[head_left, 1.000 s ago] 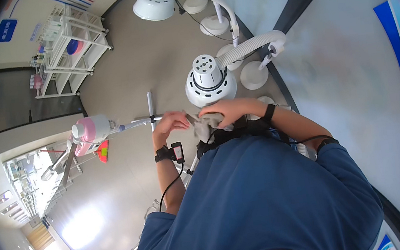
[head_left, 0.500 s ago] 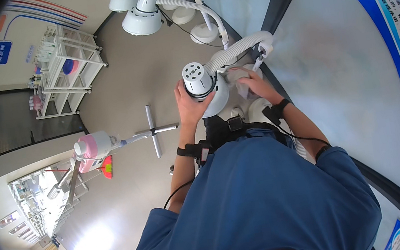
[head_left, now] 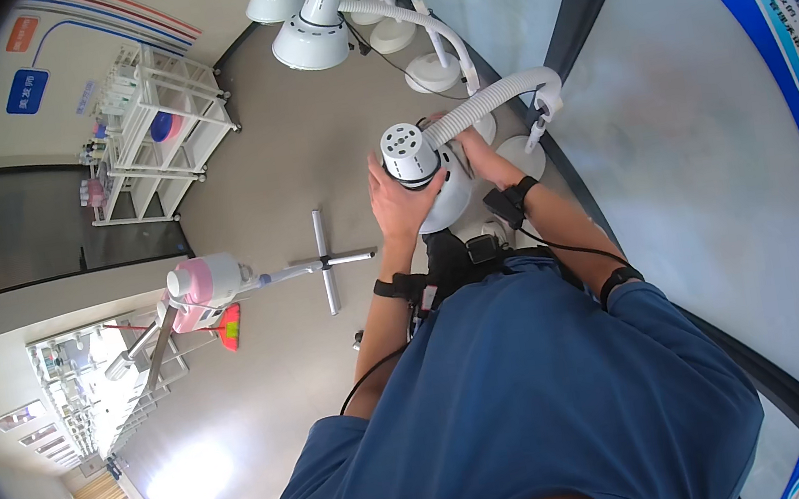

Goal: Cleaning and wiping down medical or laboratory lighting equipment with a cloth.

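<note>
Lamp head (head_left: 451,202), white, just above the centre of the frame, carried on a ribbed gooseneck (head_left: 494,106) that arches toward the upper right. The left hand (head_left: 399,207) clasps it from the left below the vented housing (head_left: 403,146), thumb and fingers spread around it; this grip is fairly wide and filled by the lamp. The right hand (head_left: 483,156) lies on the opposite side, just below the gooseneck; its fingers are partly hidden, so whether that grip holds anything cannot be told. The step in hand appears to be handling of the lamp's right side, with the left hand steadying. The next move would probably call for firm left-hand support and free clearance for the right hand under the gooseneck. Further white lamps (head_left: 311,39) occupy the top of the frame; a white trolley (head_left: 189,163), the upper left; a pink-and-white appliance (head_left: 208,287), the left.
</note>
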The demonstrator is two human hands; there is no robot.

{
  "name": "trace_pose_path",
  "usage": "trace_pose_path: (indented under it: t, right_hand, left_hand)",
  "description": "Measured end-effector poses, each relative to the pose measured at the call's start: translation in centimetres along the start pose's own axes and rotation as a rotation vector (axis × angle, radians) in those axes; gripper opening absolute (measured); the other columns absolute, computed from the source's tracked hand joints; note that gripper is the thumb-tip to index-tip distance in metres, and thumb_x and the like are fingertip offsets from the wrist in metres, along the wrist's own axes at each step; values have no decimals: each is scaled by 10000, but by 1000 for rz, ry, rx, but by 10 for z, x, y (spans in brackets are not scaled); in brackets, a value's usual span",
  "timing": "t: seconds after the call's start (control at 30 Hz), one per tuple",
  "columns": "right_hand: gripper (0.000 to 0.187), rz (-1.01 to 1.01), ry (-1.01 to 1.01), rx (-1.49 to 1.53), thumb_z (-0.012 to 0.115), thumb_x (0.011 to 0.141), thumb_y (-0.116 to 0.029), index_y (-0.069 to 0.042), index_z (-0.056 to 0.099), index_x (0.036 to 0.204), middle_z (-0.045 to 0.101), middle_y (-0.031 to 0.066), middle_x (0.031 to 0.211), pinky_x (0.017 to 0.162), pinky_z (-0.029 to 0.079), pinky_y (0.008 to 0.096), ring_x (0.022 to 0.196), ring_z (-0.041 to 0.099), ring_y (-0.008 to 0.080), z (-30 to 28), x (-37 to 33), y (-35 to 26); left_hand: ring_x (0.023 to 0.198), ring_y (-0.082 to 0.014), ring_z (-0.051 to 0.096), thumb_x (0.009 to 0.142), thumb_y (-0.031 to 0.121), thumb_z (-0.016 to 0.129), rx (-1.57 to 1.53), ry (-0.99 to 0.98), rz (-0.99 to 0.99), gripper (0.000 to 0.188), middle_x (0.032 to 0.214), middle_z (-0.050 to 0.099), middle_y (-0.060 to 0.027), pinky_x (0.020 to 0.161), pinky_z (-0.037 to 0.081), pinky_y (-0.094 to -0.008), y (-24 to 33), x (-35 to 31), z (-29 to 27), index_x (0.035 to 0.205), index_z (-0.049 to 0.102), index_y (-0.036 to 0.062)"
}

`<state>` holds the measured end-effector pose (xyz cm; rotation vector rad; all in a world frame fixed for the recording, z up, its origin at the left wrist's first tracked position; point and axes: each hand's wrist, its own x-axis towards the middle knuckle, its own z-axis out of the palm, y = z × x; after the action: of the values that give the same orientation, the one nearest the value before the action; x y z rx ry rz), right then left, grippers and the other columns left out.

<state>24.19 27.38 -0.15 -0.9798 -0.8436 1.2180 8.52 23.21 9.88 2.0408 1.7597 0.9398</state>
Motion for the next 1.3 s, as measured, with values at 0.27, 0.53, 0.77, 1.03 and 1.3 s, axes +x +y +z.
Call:
trace_pose_path:
  t: [0.27, 0.53, 0.77, 1.03, 1.3]
  right_hand:
    - [365, 190, -35, -404, 486, 867, -231, 49, 542, 1094, 575, 116, 1081, 842, 412, 288, 952, 540, 184, -41, -51, 6]
    - [415, 6, 49, -126, 576, 834, -187, 36, 492, 1173, 560, 113, 1102, 884, 399, 264, 1003, 524, 168, -9, -64, -70]
    - [411, 161, 96, -189, 603, 808, -228, 43, 540, 1111, 592, 121, 1036, 881, 398, 282, 1005, 531, 191, 9, -28, -51]
    - [314, 58, -178, -378, 637, 782, -162, 10, 577, 1038, 622, 76, 909, 732, 450, 242, 823, 570, 119, -10, -40, -56]
    - [362, -34, -11, -594, 574, 833, -244, -16, 530, 1111, 630, 155, 901, 759, 463, 322, 818, 607, 222, -4, -61, -46]
  left_hand:
    - [932, -387, 578, 549, 400, 823, -115, 10, 112, 839, 1061, 570, -212, 786, 476, -447, -1, 5, 1, 1171, 441, -13]
    - [877, -373, 591, 534, 368, 830, -82, 73, 29, 721, 935, 605, -179, 773, 475, -449, 2, 4, 5, 1048, 504, -19]
    - [812, -370, 602, 549, 397, 827, -90, 217, 60, 659, 862, 607, -188, 719, 487, -445, -5, 2, 17, 948, 498, -10]
    - [841, -373, 592, 548, 400, 823, -55, 152, -26, 656, 884, 595, -199, 719, 476, -462, 4, 5, 13, 930, 485, -13]
    - [854, -386, 584, 558, 409, 815, -31, 158, 0, 666, 888, 589, -196, 729, 474, -467, -4, 4, 15, 950, 481, -12]
